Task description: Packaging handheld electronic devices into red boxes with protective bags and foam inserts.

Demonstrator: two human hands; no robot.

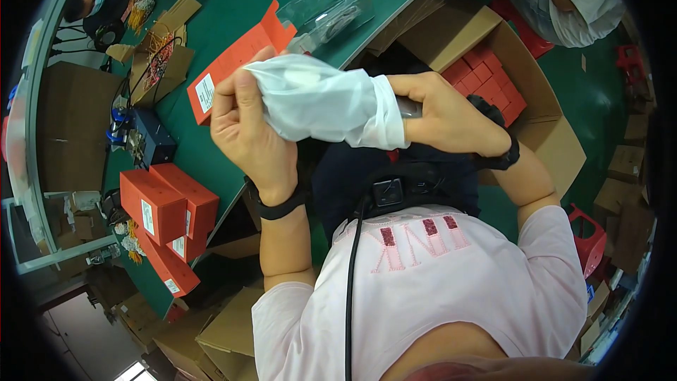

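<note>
Above the lap, both hands hold a white translucent plastic pouch (317, 102).

The left hand (250, 130) has its grip closed on the pouch's left end, thumb on top; the right hand (441, 116) has its grip closed around the pouch's right end. Behind them, on the green tabletop (233, 0), lie a flat orange cardboard box (236, 60) and a clear plastic blister tray (328, 7), with stacked orange boxes (166, 215) further left.

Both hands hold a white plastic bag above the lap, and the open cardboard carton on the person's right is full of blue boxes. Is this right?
Not quite: the head view shows the boxes in the open cardboard carton are red-orange, not blue. The rest stands: the left hand and right hand both hold the white plastic bag above the lap.
</note>
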